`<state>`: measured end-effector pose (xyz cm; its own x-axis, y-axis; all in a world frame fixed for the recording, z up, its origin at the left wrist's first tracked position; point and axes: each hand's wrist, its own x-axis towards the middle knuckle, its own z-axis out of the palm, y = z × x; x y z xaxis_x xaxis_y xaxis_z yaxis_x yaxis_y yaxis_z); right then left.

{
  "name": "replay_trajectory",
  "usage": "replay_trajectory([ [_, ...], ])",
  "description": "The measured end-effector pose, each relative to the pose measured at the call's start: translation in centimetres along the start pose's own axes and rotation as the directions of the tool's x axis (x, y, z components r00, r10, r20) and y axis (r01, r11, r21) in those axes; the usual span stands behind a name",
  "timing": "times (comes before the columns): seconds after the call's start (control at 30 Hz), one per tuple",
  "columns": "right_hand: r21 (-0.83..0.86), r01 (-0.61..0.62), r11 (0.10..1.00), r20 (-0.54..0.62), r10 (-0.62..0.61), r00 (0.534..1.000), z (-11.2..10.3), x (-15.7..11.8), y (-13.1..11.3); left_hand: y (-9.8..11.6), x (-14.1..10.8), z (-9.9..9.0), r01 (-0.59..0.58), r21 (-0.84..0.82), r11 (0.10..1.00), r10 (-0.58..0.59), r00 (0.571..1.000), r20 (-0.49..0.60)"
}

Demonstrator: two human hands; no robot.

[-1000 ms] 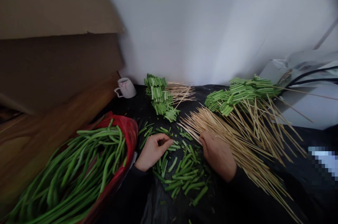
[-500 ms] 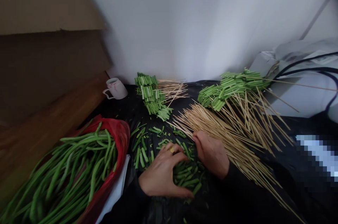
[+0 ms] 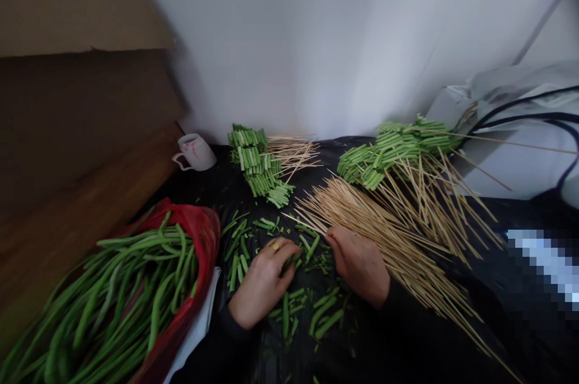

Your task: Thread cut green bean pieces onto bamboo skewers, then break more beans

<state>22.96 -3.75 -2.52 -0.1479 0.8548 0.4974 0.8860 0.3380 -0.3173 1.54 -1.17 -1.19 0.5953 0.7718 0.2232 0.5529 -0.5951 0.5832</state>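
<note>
While both bare hands sit low over the black sheet (image 3: 205, 192), I'm placing everything off the stick pile (image 3: 393, 239), thin loose wooden skewers lying slantwise. Left hand (image 3: 263, 281), with a ring (image 3: 275, 246): left of the stick pile, among the cut bean pieces (image 3: 325, 314). Fingers bent, thumb drawn close, narrow gap; green shows in between, so it has hold of some pieces, count unclear. Right hand (image 3: 360, 263): at the stick pile's left edge, fingers folded into a loose fist. One stick runs up to it; whether it's gripped, can't tell from here.

Cut bean pieces lie scattered left of the stick pile, around the left hand and between both hands, some side by side, others at odd angles.

Beyond the stick pile's tips, to the left: smaller bundle (image 3: 256, 160), short bean lengths packed in rows, stick ends pointing right. Just behind the stick pile: larger bundle (image 3: 391, 152), stick ends fanning toward the near right.

Well left of the stick pile: open red bag (image 3: 207, 233) full of long beans (image 3: 113, 287). Behind that bag, white mug (image 3: 199, 154), pink marks, handle leftward. Right of and behind the stick pile: black cords (image 3: 525, 119).
</note>
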Motion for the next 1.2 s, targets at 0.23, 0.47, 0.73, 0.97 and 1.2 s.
replay_trajectory([
  [0.23, -0.008, 0.008, 1.0, 0.032, -0.008, 0.999, 0.0, -0.2, 0.1, -1.9, 0.1, -0.2, 0.098, 0.064, 0.993, -0.077, 0.961, -0.265],
  [0.47, -0.051, 0.002, 0.999, 0.078, 0.002, 0.997, 0.1, -0.3, 0.0, 0.6, 0.2, 0.1, -0.069, 0.204, 0.977, 0.085, 0.994, -0.068],
  [0.73, -0.043, -0.005, 0.999, 0.081, 0.008, 0.997, 0.2, -0.2, 0.0, 1.6, 0.2, 1.0, -0.104, 0.217, 0.971, 0.079, 0.989, 0.124],
  [0.97, -0.011, -0.006, 1.0, 0.077, 0.007, 0.997, 0.2, -0.2, 0.0, 0.9, 0.4, 1.1, -0.047, 0.196, 0.979, 0.046, 0.999, 0.009],
  [1.2, -0.016, 0.019, 1.0, 0.05, -0.018, 0.999, 0.3, -0.2, 0.0, 1.3, 0.5, 1.2, -0.076, 0.254, 0.964, 0.066, 0.997, 0.047],
])
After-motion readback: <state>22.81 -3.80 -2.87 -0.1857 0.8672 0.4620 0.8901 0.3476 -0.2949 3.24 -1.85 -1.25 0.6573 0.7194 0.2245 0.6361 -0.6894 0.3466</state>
